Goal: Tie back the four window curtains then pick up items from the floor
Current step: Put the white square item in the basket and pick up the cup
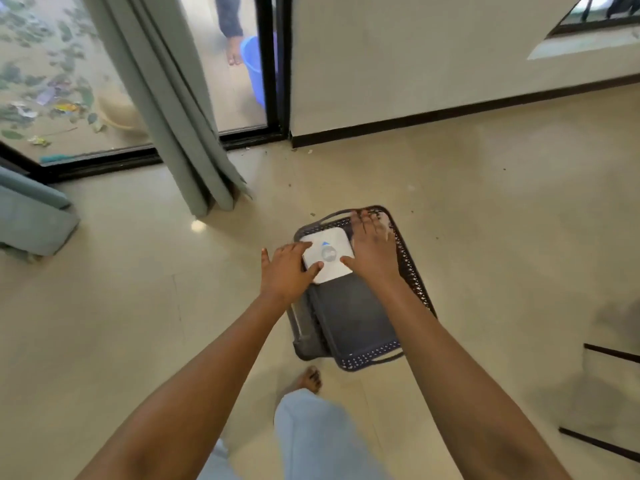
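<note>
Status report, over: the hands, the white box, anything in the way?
Left hand grips white box by its left edge; right hand flat along its right side. Box over dark basket, above grey flat item. Nothing in the way.
</note>
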### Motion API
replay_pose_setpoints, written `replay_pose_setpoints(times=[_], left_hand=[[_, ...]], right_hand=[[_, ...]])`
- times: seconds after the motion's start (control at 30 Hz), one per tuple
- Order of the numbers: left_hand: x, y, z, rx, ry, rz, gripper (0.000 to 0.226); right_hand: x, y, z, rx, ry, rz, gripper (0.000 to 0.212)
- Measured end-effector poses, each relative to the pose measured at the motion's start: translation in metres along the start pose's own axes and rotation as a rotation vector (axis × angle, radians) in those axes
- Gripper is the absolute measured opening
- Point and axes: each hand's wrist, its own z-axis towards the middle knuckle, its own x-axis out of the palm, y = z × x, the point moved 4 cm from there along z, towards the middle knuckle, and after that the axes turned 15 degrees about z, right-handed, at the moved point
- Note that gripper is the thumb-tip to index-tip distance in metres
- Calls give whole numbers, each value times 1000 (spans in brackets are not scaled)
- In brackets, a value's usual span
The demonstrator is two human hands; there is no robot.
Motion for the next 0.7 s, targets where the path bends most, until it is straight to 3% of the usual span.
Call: replay_pose_setpoints(times=[0.1,0.23,0.47,0.57,0.7], left_hand=[[-33,55,-66,-100,-111,-285,37],[-60,161,-158,-216,-113,-563,27],[-103,393,-301,-531,-188,-624,17],[-126,486,-355,-696,-302,-664,13],[-152,585,-392,-859,-393,-713,12]], right_hand=[[10,63,-50,-15,8,221,78],[53,184,-107,-58,239,336,60],[139,439,-169,-210,348,434,39],[171,547,-189,-336,463,393,38],[204,647,-187,-422,543,337,35]])
